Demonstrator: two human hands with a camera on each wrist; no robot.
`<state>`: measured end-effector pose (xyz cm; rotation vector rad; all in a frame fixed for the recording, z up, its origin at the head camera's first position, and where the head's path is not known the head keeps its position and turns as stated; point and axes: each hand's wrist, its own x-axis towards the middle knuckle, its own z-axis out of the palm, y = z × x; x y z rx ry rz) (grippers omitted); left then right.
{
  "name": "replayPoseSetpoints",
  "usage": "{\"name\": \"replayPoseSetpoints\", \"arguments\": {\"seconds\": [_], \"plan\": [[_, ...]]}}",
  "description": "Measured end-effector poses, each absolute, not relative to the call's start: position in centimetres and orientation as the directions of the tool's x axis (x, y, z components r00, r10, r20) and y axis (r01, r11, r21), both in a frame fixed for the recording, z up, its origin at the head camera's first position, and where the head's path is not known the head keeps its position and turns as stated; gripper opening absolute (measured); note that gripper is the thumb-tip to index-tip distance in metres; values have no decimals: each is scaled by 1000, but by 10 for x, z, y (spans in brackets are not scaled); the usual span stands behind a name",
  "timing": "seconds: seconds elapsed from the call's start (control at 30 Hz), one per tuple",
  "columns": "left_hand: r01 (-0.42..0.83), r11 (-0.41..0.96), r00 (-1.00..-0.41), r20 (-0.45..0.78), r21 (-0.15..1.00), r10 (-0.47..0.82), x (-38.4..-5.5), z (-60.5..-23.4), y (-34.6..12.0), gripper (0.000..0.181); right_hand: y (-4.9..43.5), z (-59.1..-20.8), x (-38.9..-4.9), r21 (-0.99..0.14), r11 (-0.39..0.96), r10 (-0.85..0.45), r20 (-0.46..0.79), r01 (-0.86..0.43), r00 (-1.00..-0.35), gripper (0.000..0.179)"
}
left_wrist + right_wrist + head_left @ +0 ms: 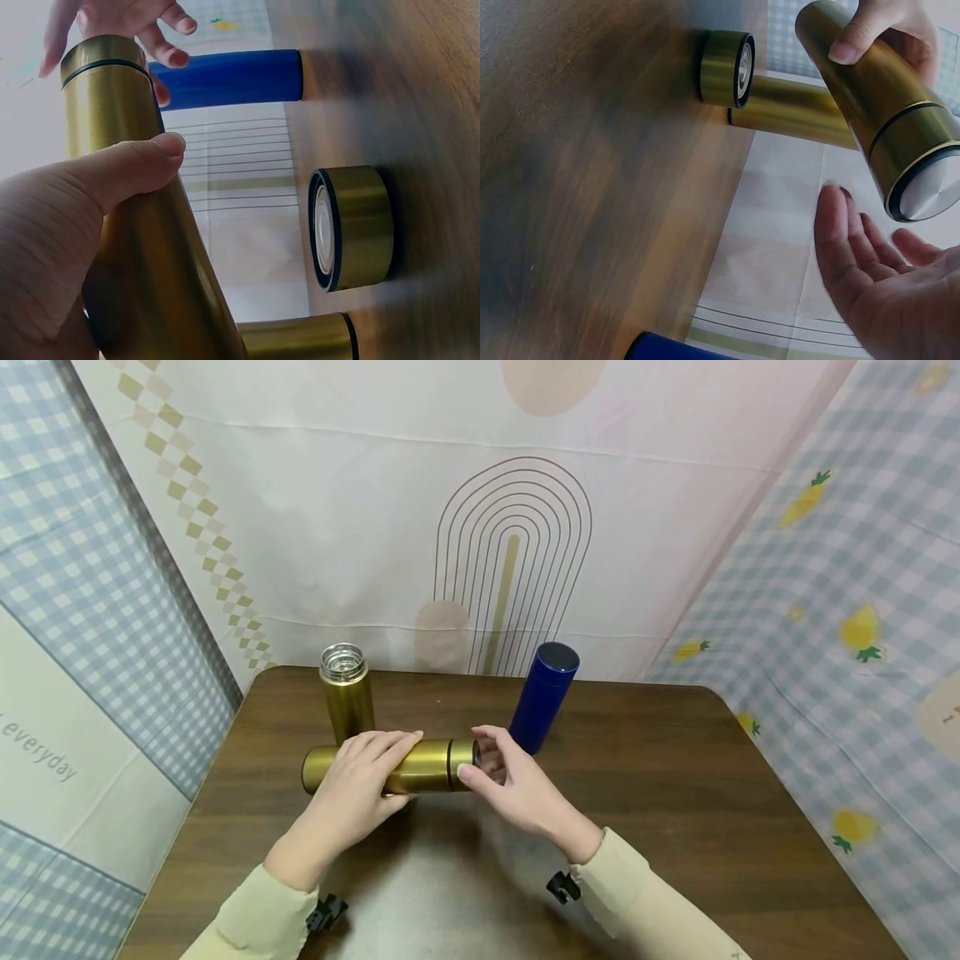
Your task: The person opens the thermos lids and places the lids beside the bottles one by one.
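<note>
A gold thermos (423, 767) lies sideways in the air above the table, its lid end to the right. My left hand (360, 781) grips its body, the thumb along the near side. Around the lid end (922, 176) my right hand (517, 785) is held with loosely bent fingers; in the right wrist view they stand apart from it. Behind the left hand, a second gold thermos (350, 697) stands upright with its mouth uncovered. A loose gold lid (360, 229) rests on the table, visible in both wrist views; the held thermos and hands largely hide it in the head view.
A blue thermos (543, 697) with a dark top stands behind the right hand. The brown wooden table (675, 793) ends at the back against a pale printed curtain (337, 527). Checked cloth (825, 610) hangs at the right side.
</note>
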<state>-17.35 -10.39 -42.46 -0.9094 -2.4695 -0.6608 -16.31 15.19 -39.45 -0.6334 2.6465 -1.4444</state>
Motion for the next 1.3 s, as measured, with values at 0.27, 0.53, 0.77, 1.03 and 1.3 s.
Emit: {"name": "replayPoseSetpoints", "arguments": {"seconds": [0.27,0.53,0.77,1.03,1.3], "plan": [[705,661,-665,562,256,492,-175,-425,-101,81,155,-403,-167,-855,454,-398,59,-252,-915,46],[687,671,-691,535,279,486,-173,-426,-101,81,159,-408,-169,-779,421,-513,218,-465,-830,66],[681,675,-698,528,284,483,-172,-428,-99,80,159,-411,-169,-692,446,-536,301,-567,-789,76],[698,666,-678,543,264,495,-173,-429,-99,80,156,-409,-169,-823,471,-427,103,-318,-898,68],[700,665,-674,549,261,494,-174,-431,-100,81,155,-407,-168,-817,501,-420,61,-287,-906,62]]}}
